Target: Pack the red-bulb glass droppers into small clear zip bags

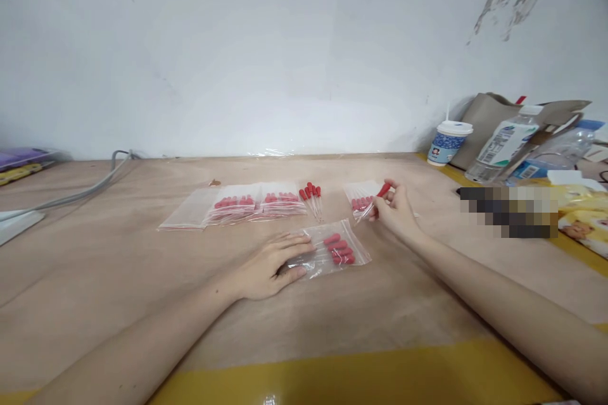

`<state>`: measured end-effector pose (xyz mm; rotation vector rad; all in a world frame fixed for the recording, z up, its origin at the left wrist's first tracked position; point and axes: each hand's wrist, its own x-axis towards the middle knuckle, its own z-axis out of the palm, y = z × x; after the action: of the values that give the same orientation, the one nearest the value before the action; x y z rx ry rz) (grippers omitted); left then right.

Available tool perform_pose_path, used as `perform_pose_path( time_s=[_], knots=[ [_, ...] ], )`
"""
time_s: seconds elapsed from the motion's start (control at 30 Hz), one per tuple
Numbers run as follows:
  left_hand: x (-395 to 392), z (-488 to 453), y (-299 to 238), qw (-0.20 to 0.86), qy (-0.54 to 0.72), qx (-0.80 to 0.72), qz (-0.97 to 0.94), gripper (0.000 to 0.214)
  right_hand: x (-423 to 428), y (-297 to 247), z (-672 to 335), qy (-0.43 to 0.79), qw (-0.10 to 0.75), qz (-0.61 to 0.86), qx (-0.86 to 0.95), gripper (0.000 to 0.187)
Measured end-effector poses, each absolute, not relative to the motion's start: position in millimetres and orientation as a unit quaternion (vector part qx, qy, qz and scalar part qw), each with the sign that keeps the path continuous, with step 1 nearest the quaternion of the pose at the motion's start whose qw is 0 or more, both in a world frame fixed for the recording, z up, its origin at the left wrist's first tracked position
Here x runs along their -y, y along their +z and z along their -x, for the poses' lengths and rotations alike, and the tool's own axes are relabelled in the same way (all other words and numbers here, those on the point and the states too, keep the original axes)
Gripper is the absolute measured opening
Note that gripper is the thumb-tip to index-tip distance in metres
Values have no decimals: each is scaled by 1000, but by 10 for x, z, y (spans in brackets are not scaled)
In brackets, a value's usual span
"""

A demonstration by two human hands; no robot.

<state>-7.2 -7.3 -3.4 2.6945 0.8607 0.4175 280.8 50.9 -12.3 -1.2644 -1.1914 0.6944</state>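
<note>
My left hand point(273, 264) lies flat with its fingers stretched over one end of a clear plastic bag point(332, 256) that holds several red-capped glass droppers. My right hand point(396, 209) is pinched on a single red-capped dropper point(380, 194), held just above another clear bag point(361, 197) with several droppers in it. A loose bunch of droppers point(312, 196) lies on the table between the bags. To the left, filled bags point(256, 204) lie side by side, next to an unfilled bag point(185, 215).
The brown paper-covered table point(142, 278) has a yellow front edge. At the back right stand a paper cup point(446, 142), plastic bottles point(506, 142), a tan bag point(484, 117) and a yellow packet point(582, 215). A grey cable point(85, 193) and purple box point(21, 158) lie at the left.
</note>
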Motion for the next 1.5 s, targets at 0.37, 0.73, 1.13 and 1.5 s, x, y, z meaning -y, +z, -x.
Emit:
perform_pose_path(
  time_s=[0.37, 0.73, 1.13, 1.5],
  knots=[
    [75, 85, -47, 127, 142, -303, -934, 48, -269, -207, -2499, 447, 608, 470, 458, 46],
    [74, 80, -48, 136, 151, -307, -930, 49, -161, -245, -2624, 548, 590, 437, 402, 31],
    [78, 75, -38, 136, 151, -304, -931, 50, -241, -195, -2696, 489, 358, 479, 635, 34],
    [75, 72, -51, 134, 165, -292, -932, 49, -325, -240, -2682, 424, 377, 503, 652, 23]
  ],
)
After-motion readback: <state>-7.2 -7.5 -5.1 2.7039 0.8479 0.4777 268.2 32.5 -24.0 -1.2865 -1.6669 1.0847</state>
